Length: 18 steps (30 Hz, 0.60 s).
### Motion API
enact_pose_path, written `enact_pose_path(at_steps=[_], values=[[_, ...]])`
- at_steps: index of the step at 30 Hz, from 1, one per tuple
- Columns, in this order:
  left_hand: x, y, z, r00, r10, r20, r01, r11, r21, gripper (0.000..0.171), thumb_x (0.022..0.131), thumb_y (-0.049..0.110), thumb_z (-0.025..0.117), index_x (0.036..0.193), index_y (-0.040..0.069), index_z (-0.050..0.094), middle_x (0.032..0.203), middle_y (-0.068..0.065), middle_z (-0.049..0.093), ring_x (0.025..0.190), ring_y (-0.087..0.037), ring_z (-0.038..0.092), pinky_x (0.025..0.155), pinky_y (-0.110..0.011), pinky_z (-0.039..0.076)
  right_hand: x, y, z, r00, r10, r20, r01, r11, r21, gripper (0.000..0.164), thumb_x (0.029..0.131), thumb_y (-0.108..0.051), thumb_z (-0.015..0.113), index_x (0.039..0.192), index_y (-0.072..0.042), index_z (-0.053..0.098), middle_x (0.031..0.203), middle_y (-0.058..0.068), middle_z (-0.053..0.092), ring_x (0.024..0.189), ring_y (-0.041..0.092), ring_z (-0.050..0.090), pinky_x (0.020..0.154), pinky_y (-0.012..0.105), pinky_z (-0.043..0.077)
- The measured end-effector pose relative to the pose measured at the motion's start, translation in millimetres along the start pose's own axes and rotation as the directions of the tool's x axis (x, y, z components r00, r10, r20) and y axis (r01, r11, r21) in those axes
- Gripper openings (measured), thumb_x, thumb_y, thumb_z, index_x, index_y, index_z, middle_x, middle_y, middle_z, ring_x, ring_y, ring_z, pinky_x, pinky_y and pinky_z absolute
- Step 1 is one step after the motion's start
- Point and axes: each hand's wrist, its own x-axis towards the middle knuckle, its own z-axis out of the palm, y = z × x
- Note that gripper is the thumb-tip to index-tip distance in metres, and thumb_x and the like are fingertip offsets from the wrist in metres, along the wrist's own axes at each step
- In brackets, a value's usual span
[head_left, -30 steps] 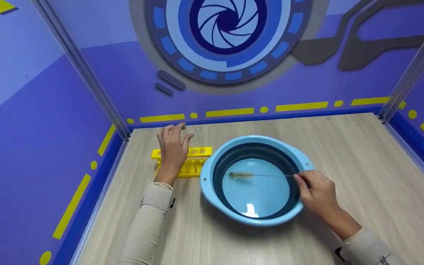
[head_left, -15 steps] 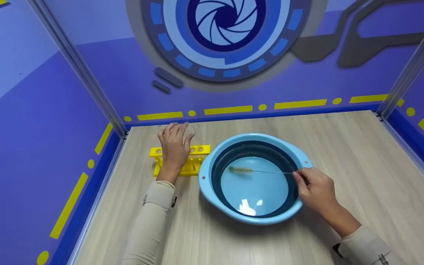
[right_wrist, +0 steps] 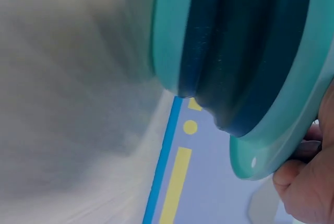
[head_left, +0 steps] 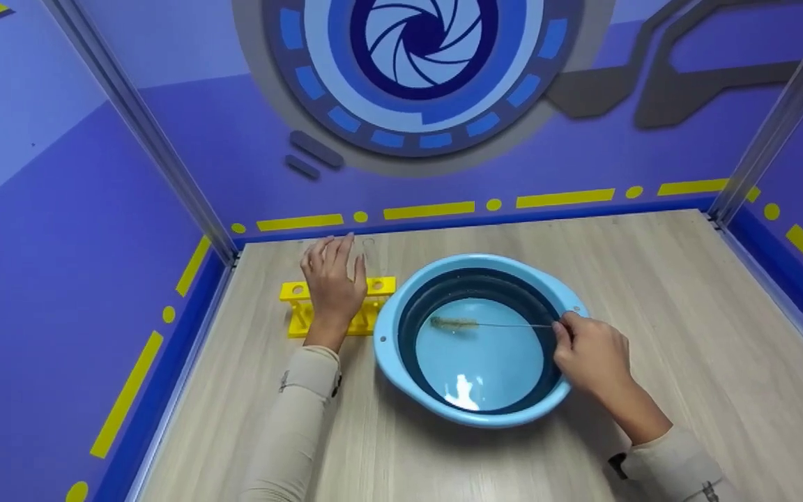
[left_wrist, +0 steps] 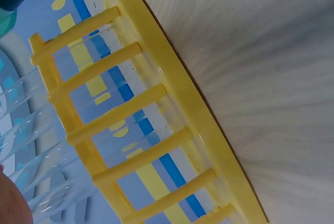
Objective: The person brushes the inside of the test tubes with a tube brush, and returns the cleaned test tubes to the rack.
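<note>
My right hand (head_left: 595, 355) pinches the wire handle of a test tube brush (head_left: 454, 323) at the basin's right rim. The bristles hang over the light-blue collapsible basin (head_left: 478, 420), which holds some water. My left hand (head_left: 335, 289) is over a yellow test tube rack (head_left: 293, 290), its fingers spread and slightly bent. Several clear test tubes (left_wrist: 57, 190) stand in the rack in the left wrist view, close to the thumb (left_wrist: 11, 203). One faint test tube (head_left: 369, 247) shows right of that hand from above. Whether the fingers touch a tube is hidden.
The rack stands close to the basin's left side on a wood-grain table (head_left: 694, 335). Blue-purple panels (head_left: 443, 188) with yellow marks enclose the back and both sides. Metal posts (head_left: 157, 146) rise at the corners.
My left hand has shifted slightly right along the rack, leaving more of its left end in view. My right hand keeps hold of the brush, nearly still over the basin.
</note>
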Motion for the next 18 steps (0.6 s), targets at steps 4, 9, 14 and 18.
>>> enact_pose_path(at_steps=[4,9,14,18], values=[[0.8,-0.1,3.6,1.0,0.009,-0.017,-0.009,1.0,0.01,0.041,0.104,0.027,0.07,0.142,0.012,0.067,0.132,-0.01,0.074,0.136,-0.032,0.055,0.117,-0.059,0.036,2.9,-1.4,-1.8,1.0,0.022,0.011,-0.022,0.999,-0.032,0.025,0.102,-0.013,0.065,0.077,-0.008,0.064,0.061,0.004,0.052,0.056,0.019,0.049,0.056,0.032,0.031],[1.9,0.2,5.9,0.999,0.02,-0.03,-0.02,1.0,0.006,0.041,0.104,0.027,0.069,0.142,0.012,0.066,0.133,-0.009,0.074,0.136,-0.032,0.055,0.118,-0.058,0.036,4.8,-3.7,-3.0,0.998,0.056,0.014,-0.055,0.997,-0.058,0.027,0.102,-0.015,0.064,0.076,-0.008,0.063,0.06,0.004,0.05,0.056,0.02,0.049,0.055,0.032,0.031],[0.6,-1.1,6.8,0.999,0.013,-0.042,-0.013,1.0,0.002,0.04,0.105,0.028,0.067,0.141,0.012,0.067,0.134,-0.009,0.074,0.136,-0.033,0.056,0.119,-0.058,0.037,5.7,-5.4,-1.4,0.996,0.085,0.035,-0.083,0.995,-0.063,0.026,0.104,-0.016,0.062,0.08,-0.006,0.065,0.062,0.005,0.051,0.057,0.022,0.051,0.056,0.033,0.032],[-1.9,-1.8,5.7,0.998,0.014,-0.055,-0.014,1.0,-0.002,0.039,0.103,0.027,0.069,0.14,0.011,0.068,0.133,-0.009,0.074,0.133,-0.034,0.057,0.117,-0.059,0.038,4.7,-5.9,-0.4,0.995,0.093,0.045,-0.09,0.994,-0.065,0.025,0.104,-0.016,0.062,0.082,-0.005,0.066,0.062,0.005,0.051,0.057,0.022,0.051,0.056,0.033,0.032]])
